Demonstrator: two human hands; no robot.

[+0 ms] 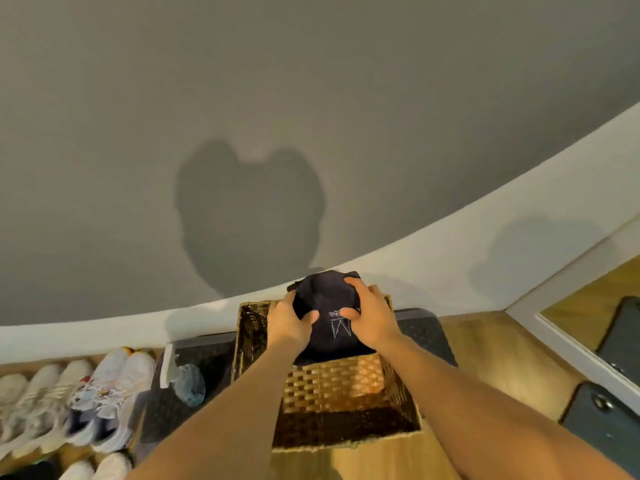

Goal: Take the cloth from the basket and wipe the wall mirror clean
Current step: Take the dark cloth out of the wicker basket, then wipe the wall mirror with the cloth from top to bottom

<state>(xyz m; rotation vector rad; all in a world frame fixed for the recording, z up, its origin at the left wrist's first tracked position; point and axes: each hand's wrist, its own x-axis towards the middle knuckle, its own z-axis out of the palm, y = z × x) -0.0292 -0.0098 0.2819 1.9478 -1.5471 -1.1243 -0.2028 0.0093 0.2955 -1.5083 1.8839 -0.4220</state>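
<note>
A dark navy cloth (323,299) with white lettering is bunched above a brown wicker basket (343,393) on the floor by the wall. My left hand (289,318) grips its left side and my right hand (369,315) grips its right side. The cloth's lower part still hangs inside the basket's far end. The wall mirror (595,306) with a white frame stands at the right edge and reflects the wooden floor and a dark mat.
A grey wall (311,98) with a white skirting board (433,258) lies ahead. Several white sneakers (86,403) line the floor at left, beside a dark mat (194,351) with a crumpled bluish item (190,382) on it. A dark object (599,417) lies at right.
</note>
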